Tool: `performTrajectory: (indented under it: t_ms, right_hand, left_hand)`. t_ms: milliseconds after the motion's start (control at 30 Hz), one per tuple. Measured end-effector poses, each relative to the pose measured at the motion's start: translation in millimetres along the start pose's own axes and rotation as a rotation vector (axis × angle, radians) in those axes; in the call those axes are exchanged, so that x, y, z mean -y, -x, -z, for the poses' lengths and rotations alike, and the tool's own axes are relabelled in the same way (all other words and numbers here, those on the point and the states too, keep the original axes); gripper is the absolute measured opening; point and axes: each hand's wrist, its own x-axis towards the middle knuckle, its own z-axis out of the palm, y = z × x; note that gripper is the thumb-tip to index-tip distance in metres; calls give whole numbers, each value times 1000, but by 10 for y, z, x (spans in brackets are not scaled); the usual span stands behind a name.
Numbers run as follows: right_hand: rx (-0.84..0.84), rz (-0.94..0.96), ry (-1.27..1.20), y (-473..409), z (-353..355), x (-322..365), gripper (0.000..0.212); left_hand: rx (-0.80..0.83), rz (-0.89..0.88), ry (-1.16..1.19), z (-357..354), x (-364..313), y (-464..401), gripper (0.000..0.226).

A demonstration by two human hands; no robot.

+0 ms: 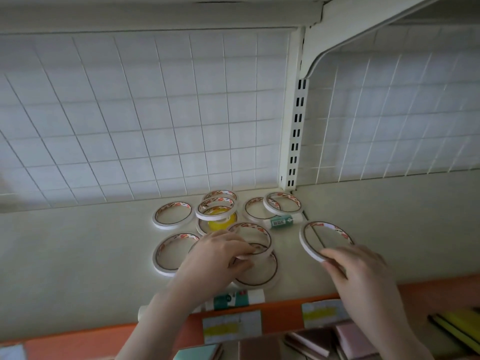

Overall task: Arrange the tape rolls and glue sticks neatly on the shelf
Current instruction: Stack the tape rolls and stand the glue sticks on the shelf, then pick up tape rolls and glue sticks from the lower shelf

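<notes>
Right hand pinches tilted roll, left hand grips another roll; stack w/ edges flush, btwn hands.

Head camera, close, looking forward-down onto shelf.

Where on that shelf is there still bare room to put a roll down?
Bare shelf lies left of the tape rolls, and more right of the slotted upright, beyond the roll the right hand holds. The middle is crowded around the yellow roll.
</notes>
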Motion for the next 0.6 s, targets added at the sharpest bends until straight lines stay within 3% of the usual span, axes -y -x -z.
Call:
performTrajectory:
  t_ms: [300, 600]
  right_hand:
    - [1, 1, -19, 103, -1, -63, 35]
    - [4, 27, -75, 67, -15, 20, 36]
  left_hand:
    - [-32, -7, -90, 26, -78, -58, 12]
    - [-243, 94, -123, 160, -193, 94, 26]
